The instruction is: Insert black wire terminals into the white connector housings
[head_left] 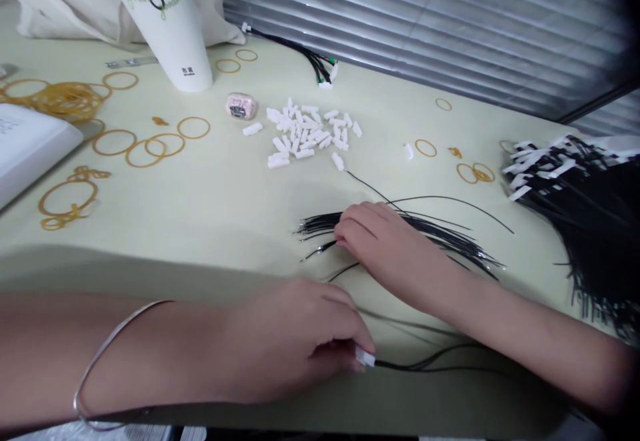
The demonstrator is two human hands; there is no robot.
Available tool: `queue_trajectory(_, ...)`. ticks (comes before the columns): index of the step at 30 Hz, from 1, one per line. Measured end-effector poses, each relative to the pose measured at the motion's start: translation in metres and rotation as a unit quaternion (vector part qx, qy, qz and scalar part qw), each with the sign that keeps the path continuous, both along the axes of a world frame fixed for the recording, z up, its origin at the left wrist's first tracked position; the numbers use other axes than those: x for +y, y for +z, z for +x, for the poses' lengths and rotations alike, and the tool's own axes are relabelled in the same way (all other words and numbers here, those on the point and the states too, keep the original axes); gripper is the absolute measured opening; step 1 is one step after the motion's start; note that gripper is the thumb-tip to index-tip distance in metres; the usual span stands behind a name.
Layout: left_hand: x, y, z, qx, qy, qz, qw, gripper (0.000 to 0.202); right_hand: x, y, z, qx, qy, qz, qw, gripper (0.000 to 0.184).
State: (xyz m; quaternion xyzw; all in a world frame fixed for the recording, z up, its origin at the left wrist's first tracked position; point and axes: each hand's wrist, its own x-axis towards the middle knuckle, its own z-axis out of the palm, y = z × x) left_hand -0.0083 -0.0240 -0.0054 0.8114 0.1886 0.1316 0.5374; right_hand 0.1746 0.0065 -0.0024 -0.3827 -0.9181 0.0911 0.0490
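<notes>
White wire connector [365, 357] pinched in left hand [295, 341].

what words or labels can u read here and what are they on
"fruit goodness" (green script, reading unsure) on the white paper cup
"古茗" in black near the base of the cup, with a line below it too small to read
Small pink package: print too small to read
White box: faint marks too blurred to read

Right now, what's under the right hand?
The right hand covers a bunch of thin black wires; their ends show on both sides, but the covered middle can't be seen.
</notes>
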Motion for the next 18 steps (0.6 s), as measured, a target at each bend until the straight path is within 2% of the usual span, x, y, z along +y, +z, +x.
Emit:
queue_trajectory(3,0.000,0.002,0.000,-0.004,0.016,-0.022,1.000,0.018,-0.002,-0.003,0.001,0.027,-0.028,0.023,0.999,0.017)
queue_trajectory(5,0.001,0.004,0.000,0.011,0.052,-0.087,0.995,0.019,0.000,-0.002,0.003,0.065,-0.059,0.025,0.996,0.012)
queue_trajectory(6,0.002,0.005,0.000,0.023,0.077,-0.143,0.986,0.019,0.002,0.000,0.004,0.082,-0.075,0.025,0.993,0.010)
queue_trajectory(8,0.005,0.006,0.001,0.036,0.130,-0.275,0.952,0.019,0.007,0.008,0.007,0.125,-0.114,-0.001,0.986,0.012)
queue_trajectory(10,0.008,0.007,0.002,0.019,0.167,-0.373,0.913,0.018,0.008,0.021,0.011,0.177,-0.150,-0.060,0.971,0.015)
queue_trajectory(13,0.012,0.006,0.005,-0.045,0.214,-0.429,0.877,0.015,-0.004,0.049,0.018,0.239,-0.187,-0.115,0.946,0.013)
queue_trajectory(16,0.014,0.004,0.007,-0.104,0.264,-0.468,0.837,0.016,-0.026,0.071,0.024,0.206,-0.179,-0.095,0.957,0.007)
queue_trajectory(18,0.015,0.004,0.007,-0.119,0.276,-0.487,0.820,0.017,-0.037,0.072,0.026,0.167,-0.160,-0.146,0.962,0.011)
